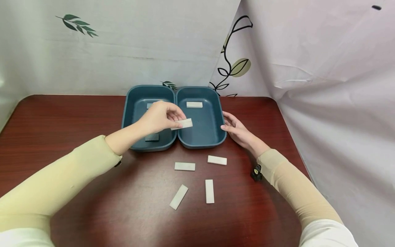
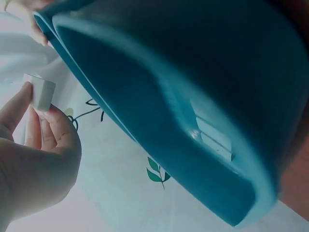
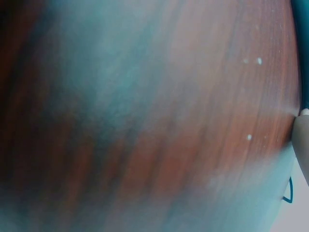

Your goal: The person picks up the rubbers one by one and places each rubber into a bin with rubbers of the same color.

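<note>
My left hand [image 1: 156, 117] pinches a whitish rectangular block [image 1: 187, 122] between thumb and fingers. In the head view it hovers over the shared edge of two blue bins, and the left wrist view shows the block's end beyond the fingertips. Part of the left bin [image 1: 136, 92] is hidden behind this hand. My right hand [image 1: 239, 133] touches the outer right side of the right bin [image 1: 202, 134], thumb near the rim and fingers fairly straight. Inside the right bin a white block [image 1: 194, 105] lies near the back.
Several pale blocks lie on the table in front of the bins, among them a tilted block [image 1: 179, 197] and an upright-lying block [image 1: 209, 191]. The left bin holds a dark block [image 1: 152, 137] and a partly covered grey block [image 1: 149, 105]. A curtain [image 1: 139, 51] hangs behind.
</note>
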Motion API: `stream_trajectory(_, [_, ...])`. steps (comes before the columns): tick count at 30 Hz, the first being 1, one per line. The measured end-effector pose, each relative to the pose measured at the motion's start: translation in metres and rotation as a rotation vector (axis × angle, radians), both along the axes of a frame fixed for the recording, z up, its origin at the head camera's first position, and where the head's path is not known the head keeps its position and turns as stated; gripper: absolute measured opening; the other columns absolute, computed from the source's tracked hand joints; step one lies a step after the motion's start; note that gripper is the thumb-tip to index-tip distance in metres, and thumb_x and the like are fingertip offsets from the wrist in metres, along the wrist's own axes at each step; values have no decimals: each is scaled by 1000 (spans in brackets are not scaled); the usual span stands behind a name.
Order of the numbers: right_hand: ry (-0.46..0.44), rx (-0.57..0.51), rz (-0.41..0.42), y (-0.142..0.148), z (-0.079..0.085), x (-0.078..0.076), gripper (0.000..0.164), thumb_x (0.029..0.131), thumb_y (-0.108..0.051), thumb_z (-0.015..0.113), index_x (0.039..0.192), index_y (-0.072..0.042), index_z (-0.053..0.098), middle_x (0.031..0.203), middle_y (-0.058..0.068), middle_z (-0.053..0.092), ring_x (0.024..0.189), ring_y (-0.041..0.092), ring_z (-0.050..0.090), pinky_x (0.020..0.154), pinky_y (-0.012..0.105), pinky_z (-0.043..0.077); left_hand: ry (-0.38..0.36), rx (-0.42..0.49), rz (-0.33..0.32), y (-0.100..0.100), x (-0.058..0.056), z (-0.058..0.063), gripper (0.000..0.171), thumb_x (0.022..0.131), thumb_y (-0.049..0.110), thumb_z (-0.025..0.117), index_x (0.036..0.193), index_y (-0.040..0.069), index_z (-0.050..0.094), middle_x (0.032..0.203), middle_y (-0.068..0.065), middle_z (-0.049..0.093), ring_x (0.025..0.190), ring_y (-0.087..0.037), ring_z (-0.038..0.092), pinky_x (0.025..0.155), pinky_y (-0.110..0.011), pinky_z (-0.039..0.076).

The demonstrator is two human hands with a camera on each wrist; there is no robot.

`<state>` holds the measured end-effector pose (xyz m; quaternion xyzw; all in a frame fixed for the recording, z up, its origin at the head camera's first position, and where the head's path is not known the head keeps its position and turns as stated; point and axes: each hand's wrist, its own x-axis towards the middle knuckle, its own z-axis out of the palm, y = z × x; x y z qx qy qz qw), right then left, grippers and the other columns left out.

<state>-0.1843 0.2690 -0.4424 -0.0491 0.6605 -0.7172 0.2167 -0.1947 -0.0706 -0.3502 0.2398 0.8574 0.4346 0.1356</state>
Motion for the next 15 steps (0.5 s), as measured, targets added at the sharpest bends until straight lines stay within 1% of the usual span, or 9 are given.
stream_trajectory(4, [0,4,3,0,0,0,73,103,2,51,168,-7,19,148,-5,50,131,4,53,109,17,44,25,-5,7,6,-11,3,18,89,3,86,105,1,80,100,-17,79,87,-25,71,81,-31,62])
stream_trajectory(8, [3,2,5,1,1,0,72,104,2,51,168,-6,20,147,-5,51,131,4,53,108,17,45,43,-26,14,14,-21,7,17,87,2,86,103,1,81,99,-17,78,87,-26,71,82,-32,61])
stream_trajectory(15, [8,-10,2,1,-1,-2,71,103,4,49,168,-5,21,140,-7,54,128,4,55,107,17,46,59,-103,-4,27,-41,13,17,87,1,86,102,2,80,102,-17,78,92,-28,71,85,-37,60])
